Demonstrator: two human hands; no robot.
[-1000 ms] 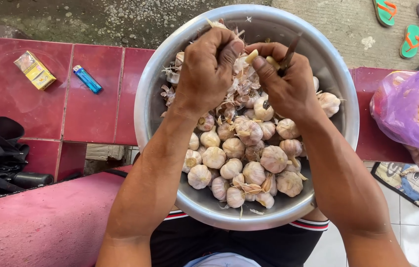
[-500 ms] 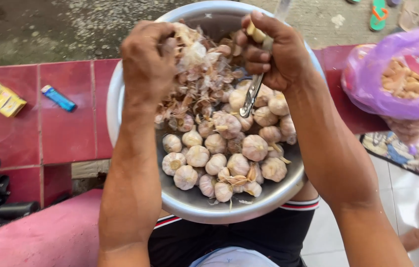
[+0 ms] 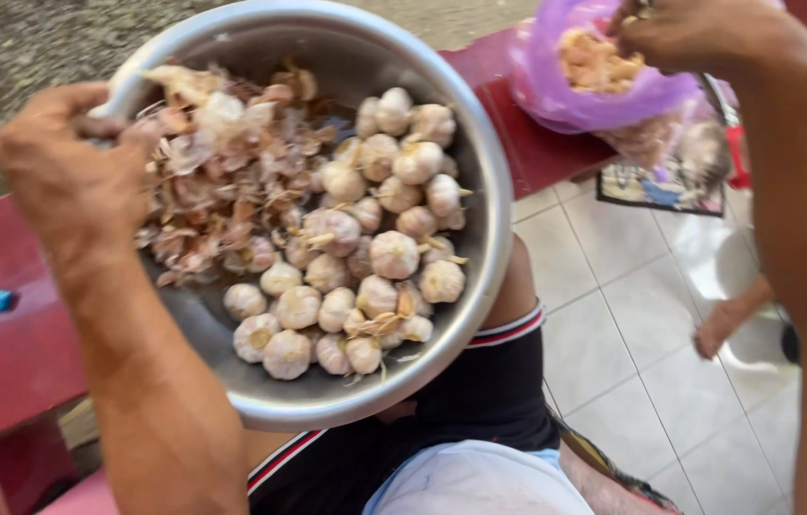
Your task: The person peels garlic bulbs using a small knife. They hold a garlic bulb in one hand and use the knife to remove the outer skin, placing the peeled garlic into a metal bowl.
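Left hand (image 3: 70, 181) pinches the rim of the steel bowl (image 3: 480, 143) of garlic bulbs (image 3: 394, 253) and loose skins (image 3: 222, 181) on the lap; right hand (image 3: 699, 33), grip closed, over the purple bag (image 3: 556, 95) on the red counter (image 3: 527, 143): best released low inside the bag's mouth, bowl kept level.

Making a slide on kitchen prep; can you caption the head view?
Left hand grips the rim of a steel bowl of garlic bulbs and skins while right hand reaches into a purple bag.

head camera, looking steeply down, close over lap
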